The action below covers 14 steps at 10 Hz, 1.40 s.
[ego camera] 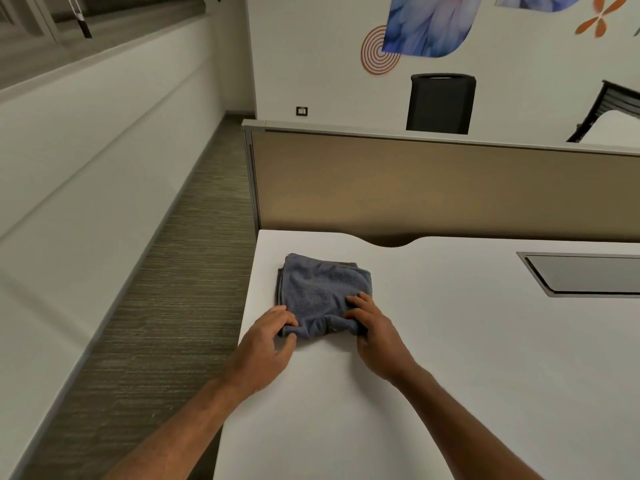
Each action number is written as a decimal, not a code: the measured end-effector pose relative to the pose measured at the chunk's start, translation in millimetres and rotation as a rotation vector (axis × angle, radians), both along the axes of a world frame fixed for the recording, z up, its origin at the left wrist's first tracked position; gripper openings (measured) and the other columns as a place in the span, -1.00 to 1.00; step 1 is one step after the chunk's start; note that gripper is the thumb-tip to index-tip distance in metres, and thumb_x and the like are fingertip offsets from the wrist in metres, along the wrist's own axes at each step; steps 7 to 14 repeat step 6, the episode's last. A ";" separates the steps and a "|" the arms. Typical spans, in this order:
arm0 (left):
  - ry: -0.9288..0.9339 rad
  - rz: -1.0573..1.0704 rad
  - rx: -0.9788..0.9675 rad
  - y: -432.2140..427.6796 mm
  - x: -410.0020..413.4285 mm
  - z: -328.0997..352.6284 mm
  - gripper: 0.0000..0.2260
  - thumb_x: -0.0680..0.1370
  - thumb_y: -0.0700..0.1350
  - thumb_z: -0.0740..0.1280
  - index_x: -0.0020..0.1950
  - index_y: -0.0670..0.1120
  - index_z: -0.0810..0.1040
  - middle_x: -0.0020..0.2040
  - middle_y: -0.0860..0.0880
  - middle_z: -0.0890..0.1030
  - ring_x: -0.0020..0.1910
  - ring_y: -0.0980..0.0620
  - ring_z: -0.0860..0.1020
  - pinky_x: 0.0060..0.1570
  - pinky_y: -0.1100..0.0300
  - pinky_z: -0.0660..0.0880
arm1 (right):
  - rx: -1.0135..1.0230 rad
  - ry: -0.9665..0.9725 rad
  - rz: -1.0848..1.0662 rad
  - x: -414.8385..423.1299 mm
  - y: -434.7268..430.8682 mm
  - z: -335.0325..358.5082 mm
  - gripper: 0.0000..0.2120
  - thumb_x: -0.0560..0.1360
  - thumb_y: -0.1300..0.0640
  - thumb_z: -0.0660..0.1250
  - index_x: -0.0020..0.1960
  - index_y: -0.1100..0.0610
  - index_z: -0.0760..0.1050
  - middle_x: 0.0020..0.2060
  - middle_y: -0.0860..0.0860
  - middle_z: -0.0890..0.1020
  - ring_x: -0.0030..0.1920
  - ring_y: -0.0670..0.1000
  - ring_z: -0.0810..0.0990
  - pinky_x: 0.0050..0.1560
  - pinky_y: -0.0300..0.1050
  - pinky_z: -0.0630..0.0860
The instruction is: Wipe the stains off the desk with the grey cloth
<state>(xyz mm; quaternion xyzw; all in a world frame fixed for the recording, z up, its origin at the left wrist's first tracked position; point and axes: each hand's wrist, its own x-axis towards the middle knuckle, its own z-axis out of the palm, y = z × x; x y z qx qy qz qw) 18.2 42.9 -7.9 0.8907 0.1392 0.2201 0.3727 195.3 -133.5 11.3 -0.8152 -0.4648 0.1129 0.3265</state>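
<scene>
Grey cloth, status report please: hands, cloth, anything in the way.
Left hand and right hand both pinching near edge of grey cloth. Cloth folded, flat on desk near left corner. Nothing in the way.

Grey-blue cloth [322,292], white desk [450,358], tan partition [433,188]

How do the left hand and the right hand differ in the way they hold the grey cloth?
The left hand pinches the near left corner of the grey cloth from the side, thumb beneath the fold; the right hand lies over the near right corner, fingers spread on top. The left hand sits by the desk edge; the right is further in. Both grip the bunched near edge.
</scene>
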 end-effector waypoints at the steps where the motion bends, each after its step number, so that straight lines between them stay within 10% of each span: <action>1: 0.007 0.016 0.061 -3.5 -4.6 -3.6 -0.86 0.53 -0.22 0.36 0.05 -0.04 0.58 0.06 0.03 0.61 0.18 0.16 0.52 0.27 0.45 0.38 | -0.137 -0.013 0.024 -0.4 -0.5 4.4 -0.50 0.57 0.48 0.19 0.37 0.05 0.52 0.58 -0.01 0.28 0.62 0.01 0.04 0.59 -0.22 -0.07; 2: 0.040 0.037 0.118 -6.2 -9.3 -7.6 -0.81 0.55 -0.21 0.40 0.16 -0.05 0.63 0.23 0.10 0.60 0.38 0.31 0.37 0.41 0.44 0.24 | -0.329 -0.038 0.095 -0.6 -5.3 7.4 -0.24 0.52 0.50 0.12 0.56 -0.11 0.24 0.66 -0.04 0.00 0.64 0.08 -0.21 0.63 0.14 -0.19; 4: 0.119 0.035 0.185 -16.8 -15.9 -1.2 -0.67 0.60 -0.11 0.38 0.37 -0.06 0.56 0.43 0.05 0.51 0.57 0.12 0.24 0.49 0.28 0.11 | -0.406 0.089 0.120 -6.0 -20.1 23.7 -0.10 0.55 0.32 0.31 0.62 -0.17 -0.15 0.64 -0.03 -0.28 0.61 0.10 -0.37 0.61 0.23 -0.24; 14: 0.116 0.086 0.237 -36.8 -23.3 12.0 -0.65 0.62 -0.04 0.37 0.38 -0.10 0.55 0.45 -0.07 0.52 0.59 -0.05 0.30 0.52 0.13 0.17 | -0.209 0.173 0.047 -25.4 -41.7 47.0 -0.16 0.58 0.14 0.38 0.63 -0.12 -0.10 0.65 -0.03 -0.23 0.63 0.09 -0.31 0.62 0.18 -0.17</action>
